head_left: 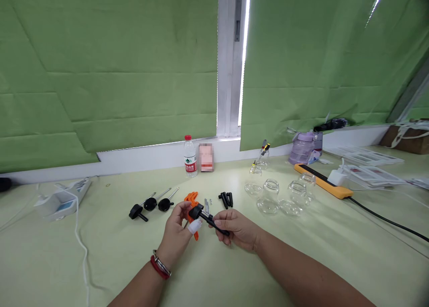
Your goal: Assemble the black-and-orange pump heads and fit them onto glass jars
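My left hand (179,229), with a white wrap on one finger, is closed around the black round cap (197,212) of a part. A short silvery section shows beside the cap, and a slim black handle (220,229) slants down to the right. My right hand (238,229) pinches that handle. Orange plastic pieces (192,197) lie just behind my left hand, partly hidden by it. Behind my right hand are several black tube-like pieces (226,199) and small metal pins (207,206).
Black round lids with metal rods (150,203) lie at left. Glass jars (271,191) and clear discs (267,205) stand at right, near an orange-and-black power strip (321,182). A water bottle (190,157) stands at the back. A white cable (82,244) crosses the left side.
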`<state>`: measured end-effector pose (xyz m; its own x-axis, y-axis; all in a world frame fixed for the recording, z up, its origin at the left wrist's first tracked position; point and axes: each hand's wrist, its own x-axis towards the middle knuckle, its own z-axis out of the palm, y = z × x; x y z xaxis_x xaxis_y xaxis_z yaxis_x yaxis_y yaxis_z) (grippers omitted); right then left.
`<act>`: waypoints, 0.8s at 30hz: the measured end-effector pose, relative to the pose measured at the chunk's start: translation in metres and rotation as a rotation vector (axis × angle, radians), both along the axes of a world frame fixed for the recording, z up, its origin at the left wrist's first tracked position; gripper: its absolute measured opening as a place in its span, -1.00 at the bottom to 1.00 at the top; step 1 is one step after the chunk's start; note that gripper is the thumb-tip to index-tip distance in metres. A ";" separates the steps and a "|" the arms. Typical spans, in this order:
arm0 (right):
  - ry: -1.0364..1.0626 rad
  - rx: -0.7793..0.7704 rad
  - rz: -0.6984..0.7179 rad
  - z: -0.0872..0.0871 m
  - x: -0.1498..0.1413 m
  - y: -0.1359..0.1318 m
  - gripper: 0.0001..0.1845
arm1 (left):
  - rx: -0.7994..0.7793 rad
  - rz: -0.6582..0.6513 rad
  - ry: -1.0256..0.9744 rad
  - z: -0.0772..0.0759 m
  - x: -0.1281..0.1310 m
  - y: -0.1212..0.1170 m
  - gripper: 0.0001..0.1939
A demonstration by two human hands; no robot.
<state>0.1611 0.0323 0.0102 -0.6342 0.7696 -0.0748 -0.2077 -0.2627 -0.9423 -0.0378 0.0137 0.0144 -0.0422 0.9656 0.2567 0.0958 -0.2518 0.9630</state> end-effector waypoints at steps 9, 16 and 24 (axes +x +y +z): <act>-0.034 0.110 -0.209 -0.005 -0.004 0.003 -0.64 | 0.058 -0.008 0.033 0.000 -0.003 -0.002 -0.63; -0.123 0.111 -0.210 -0.010 -0.006 0.005 -0.65 | -0.095 -0.195 0.003 0.001 0.005 -0.008 -0.50; -0.166 0.112 -0.207 -0.013 -0.008 0.007 -0.63 | -0.107 -0.206 0.026 0.002 0.008 -0.006 -0.55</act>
<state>0.1535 0.0396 -0.0026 -0.4488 0.8908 -0.0716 -0.0866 -0.1231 -0.9886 -0.0297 0.0075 0.0164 0.1637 0.9749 0.1507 0.0786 -0.1652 0.9831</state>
